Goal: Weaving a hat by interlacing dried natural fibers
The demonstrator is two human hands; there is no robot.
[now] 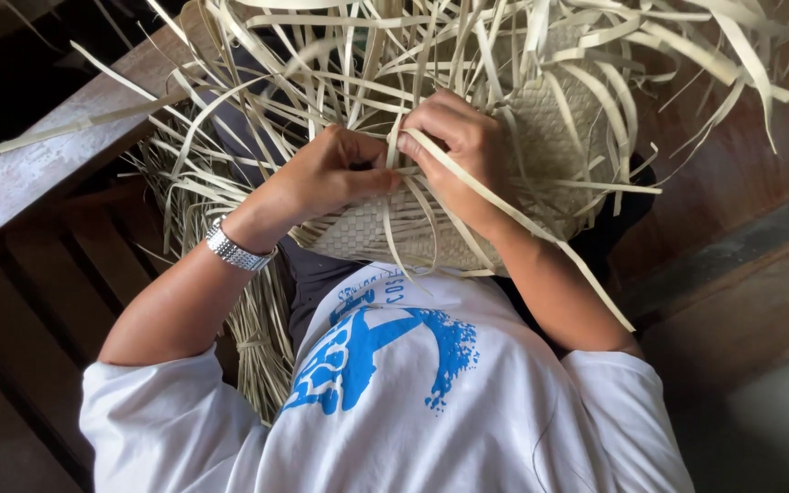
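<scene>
Pale straw strips (340, 55) fan over your lap; the half-woven mat (550, 137) lies beneath both hands. Your left hand (335, 173) pinches one strip, your right hand (458, 151) grips another (504, 205). Blue print (376, 351) marks your white shirt (413, 420).

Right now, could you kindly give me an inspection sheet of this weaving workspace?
Surface: woven mat piece rests on the person's lap, above dark wooden boards.
Job's things: pale loose strips fan out from the mat.
Clutter: bundle of strips beside the left arm.
Grippers: left hand and right hand pinch strips at the mat's edge; metal watch on the left wrist.
Cables: nothing seen.
Surroundings: wooden rail, white shirt.
</scene>
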